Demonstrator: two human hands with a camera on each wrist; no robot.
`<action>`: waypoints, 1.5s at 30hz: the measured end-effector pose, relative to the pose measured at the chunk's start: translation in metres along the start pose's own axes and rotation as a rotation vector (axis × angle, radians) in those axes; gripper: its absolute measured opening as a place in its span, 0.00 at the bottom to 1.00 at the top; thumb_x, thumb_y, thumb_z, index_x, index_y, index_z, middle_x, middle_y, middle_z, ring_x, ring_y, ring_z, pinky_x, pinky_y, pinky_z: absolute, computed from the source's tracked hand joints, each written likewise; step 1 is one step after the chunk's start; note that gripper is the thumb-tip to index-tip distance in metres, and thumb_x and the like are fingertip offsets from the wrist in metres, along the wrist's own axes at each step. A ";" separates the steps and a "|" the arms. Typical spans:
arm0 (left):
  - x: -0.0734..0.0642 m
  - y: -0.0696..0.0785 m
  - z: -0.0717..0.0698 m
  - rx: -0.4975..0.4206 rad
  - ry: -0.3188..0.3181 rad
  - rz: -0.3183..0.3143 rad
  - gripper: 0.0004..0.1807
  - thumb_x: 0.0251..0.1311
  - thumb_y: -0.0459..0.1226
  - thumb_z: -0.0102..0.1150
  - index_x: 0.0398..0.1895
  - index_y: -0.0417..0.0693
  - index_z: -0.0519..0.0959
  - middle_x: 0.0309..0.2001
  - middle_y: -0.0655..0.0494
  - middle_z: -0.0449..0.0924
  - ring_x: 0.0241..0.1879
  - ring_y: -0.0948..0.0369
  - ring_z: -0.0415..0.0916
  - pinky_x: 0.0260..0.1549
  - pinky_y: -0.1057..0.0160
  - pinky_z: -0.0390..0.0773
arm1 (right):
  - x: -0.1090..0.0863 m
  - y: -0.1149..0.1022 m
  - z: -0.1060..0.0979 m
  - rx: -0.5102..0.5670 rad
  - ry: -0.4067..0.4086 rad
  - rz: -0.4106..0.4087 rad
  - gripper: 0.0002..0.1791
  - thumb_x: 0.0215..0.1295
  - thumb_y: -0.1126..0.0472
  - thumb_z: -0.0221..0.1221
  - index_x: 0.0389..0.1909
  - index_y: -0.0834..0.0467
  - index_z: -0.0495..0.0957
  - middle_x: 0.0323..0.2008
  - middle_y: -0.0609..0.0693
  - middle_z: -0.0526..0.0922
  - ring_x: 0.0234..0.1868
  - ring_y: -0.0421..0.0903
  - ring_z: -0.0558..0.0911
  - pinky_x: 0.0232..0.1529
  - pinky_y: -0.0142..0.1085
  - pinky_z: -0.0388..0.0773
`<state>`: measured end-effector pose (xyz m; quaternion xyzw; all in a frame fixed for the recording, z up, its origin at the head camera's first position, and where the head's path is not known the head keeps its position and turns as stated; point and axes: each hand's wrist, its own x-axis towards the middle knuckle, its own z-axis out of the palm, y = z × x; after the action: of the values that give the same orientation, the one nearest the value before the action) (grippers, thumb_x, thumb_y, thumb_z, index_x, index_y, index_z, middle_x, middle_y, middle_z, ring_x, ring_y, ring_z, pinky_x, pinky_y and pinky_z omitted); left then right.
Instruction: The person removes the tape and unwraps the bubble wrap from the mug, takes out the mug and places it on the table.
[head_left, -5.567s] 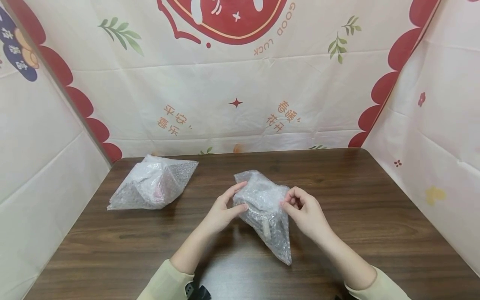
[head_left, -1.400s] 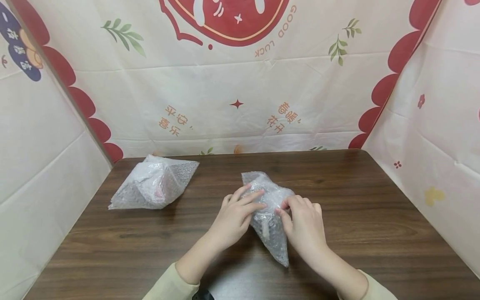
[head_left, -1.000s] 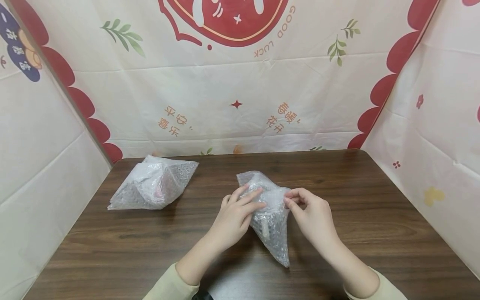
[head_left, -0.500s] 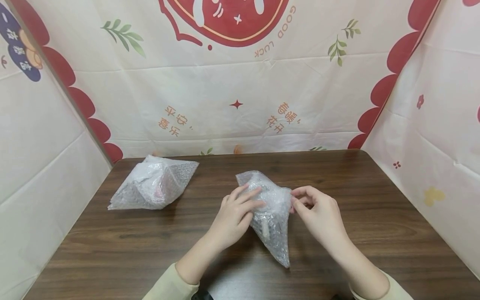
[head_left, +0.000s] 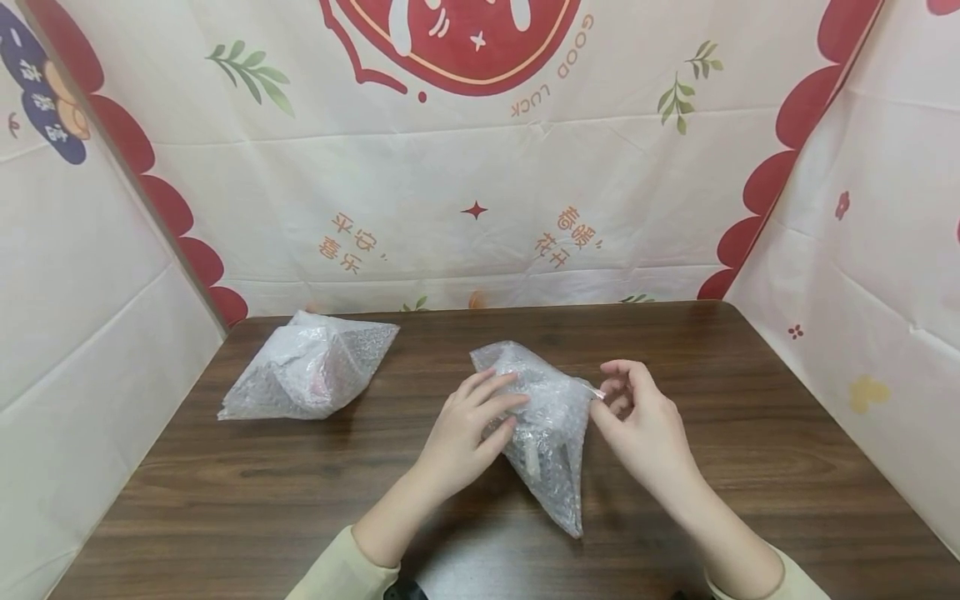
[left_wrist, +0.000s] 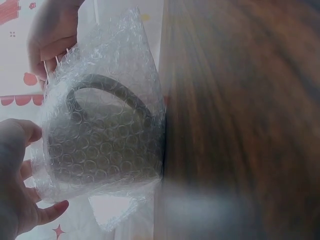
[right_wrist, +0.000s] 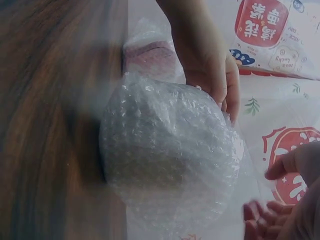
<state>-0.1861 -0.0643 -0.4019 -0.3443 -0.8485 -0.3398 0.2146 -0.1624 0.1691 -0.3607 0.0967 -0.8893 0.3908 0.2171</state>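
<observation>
A mug (left_wrist: 100,145) with a curved handle shows through the bubble wrap (head_left: 547,467) folded around it, in the middle of the table. My left hand (head_left: 465,429) rests on top of this bundle, fingers spread and nearly straight. At the bundle's right side is my right hand (head_left: 648,421), thumb and forefinger parted beside a raised flap edge (head_left: 592,389). In the right wrist view a gap separates the right hand's fingers (right_wrist: 280,167) from the wrap, and nothing shows between them.
Another bubble-wrapped bundle (head_left: 300,371), with something pinkish inside, lies at the back left of the brown wooden table (head_left: 225,500). Printed cloth (head_left: 420,167) hangs behind the table and along both sides.
The right hand has drawn away to the right, its thumb and forefinger coming off the flap, which now sticks up. The left hand has stayed on the bundle.
</observation>
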 end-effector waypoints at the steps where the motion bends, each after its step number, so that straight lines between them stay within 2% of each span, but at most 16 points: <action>1: 0.000 0.000 0.000 0.003 0.002 0.001 0.14 0.64 0.37 0.56 0.52 0.55 0.81 0.64 0.58 0.70 0.67 0.52 0.58 0.58 0.39 0.62 | 0.000 0.001 0.001 -0.005 -0.013 -0.009 0.23 0.53 0.70 0.61 0.52 0.60 0.70 0.35 0.49 0.78 0.31 0.44 0.76 0.29 0.35 0.71; 5: 0.000 -0.001 0.001 0.014 0.015 0.007 0.14 0.63 0.36 0.58 0.51 0.55 0.81 0.63 0.58 0.71 0.66 0.52 0.60 0.57 0.39 0.64 | -0.003 0.006 0.006 0.002 -0.084 -0.045 0.34 0.50 0.69 0.66 0.59 0.62 0.64 0.48 0.56 0.74 0.41 0.49 0.77 0.36 0.42 0.74; 9: 0.000 -0.002 0.002 0.026 0.018 0.010 0.14 0.62 0.36 0.59 0.51 0.55 0.81 0.63 0.58 0.71 0.66 0.52 0.60 0.55 0.39 0.66 | -0.007 0.010 0.009 0.010 -0.162 -0.057 0.42 0.49 0.63 0.71 0.64 0.62 0.61 0.57 0.58 0.70 0.50 0.55 0.75 0.42 0.51 0.75; 12: 0.000 -0.002 0.002 0.030 0.021 0.010 0.14 0.61 0.36 0.59 0.51 0.55 0.82 0.62 0.58 0.72 0.66 0.52 0.61 0.55 0.40 0.67 | -0.010 0.013 0.012 0.003 -0.220 -0.049 0.47 0.49 0.56 0.73 0.67 0.59 0.58 0.61 0.58 0.67 0.56 0.58 0.72 0.46 0.57 0.73; 15: 0.001 -0.002 0.003 0.030 0.028 0.013 0.15 0.61 0.36 0.60 0.50 0.55 0.82 0.62 0.57 0.72 0.65 0.52 0.61 0.55 0.41 0.67 | -0.012 0.016 0.013 0.007 -0.251 -0.046 0.49 0.49 0.54 0.73 0.69 0.57 0.57 0.62 0.58 0.66 0.58 0.59 0.71 0.48 0.60 0.71; 27: 0.005 -0.007 0.001 0.025 0.085 0.086 0.17 0.59 0.35 0.61 0.52 0.51 0.80 0.61 0.49 0.72 0.62 0.48 0.64 0.57 0.47 0.68 | -0.009 0.023 0.013 0.002 -0.259 -0.072 0.49 0.50 0.58 0.72 0.70 0.57 0.54 0.64 0.60 0.63 0.59 0.59 0.69 0.51 0.61 0.69; 36: 0.005 -0.013 -0.002 -0.014 0.131 0.050 0.19 0.59 0.32 0.62 0.55 0.48 0.79 0.60 0.50 0.73 0.62 0.49 0.65 0.58 0.51 0.69 | -0.009 0.021 0.011 -0.003 -0.248 -0.095 0.47 0.51 0.60 0.71 0.70 0.56 0.55 0.64 0.61 0.62 0.61 0.61 0.67 0.55 0.62 0.66; 45: 0.008 -0.016 -0.002 -0.058 0.211 -0.002 0.14 0.60 0.34 0.62 0.49 0.45 0.81 0.55 0.50 0.78 0.57 0.56 0.71 0.56 0.56 0.71 | -0.009 0.023 0.009 -0.009 -0.240 -0.086 0.46 0.51 0.59 0.71 0.69 0.56 0.57 0.62 0.59 0.63 0.61 0.58 0.66 0.55 0.60 0.66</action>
<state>-0.2031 -0.0707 -0.4023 -0.3119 -0.8113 -0.3988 0.2922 -0.1650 0.1777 -0.3855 0.1797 -0.9057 0.3628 0.1259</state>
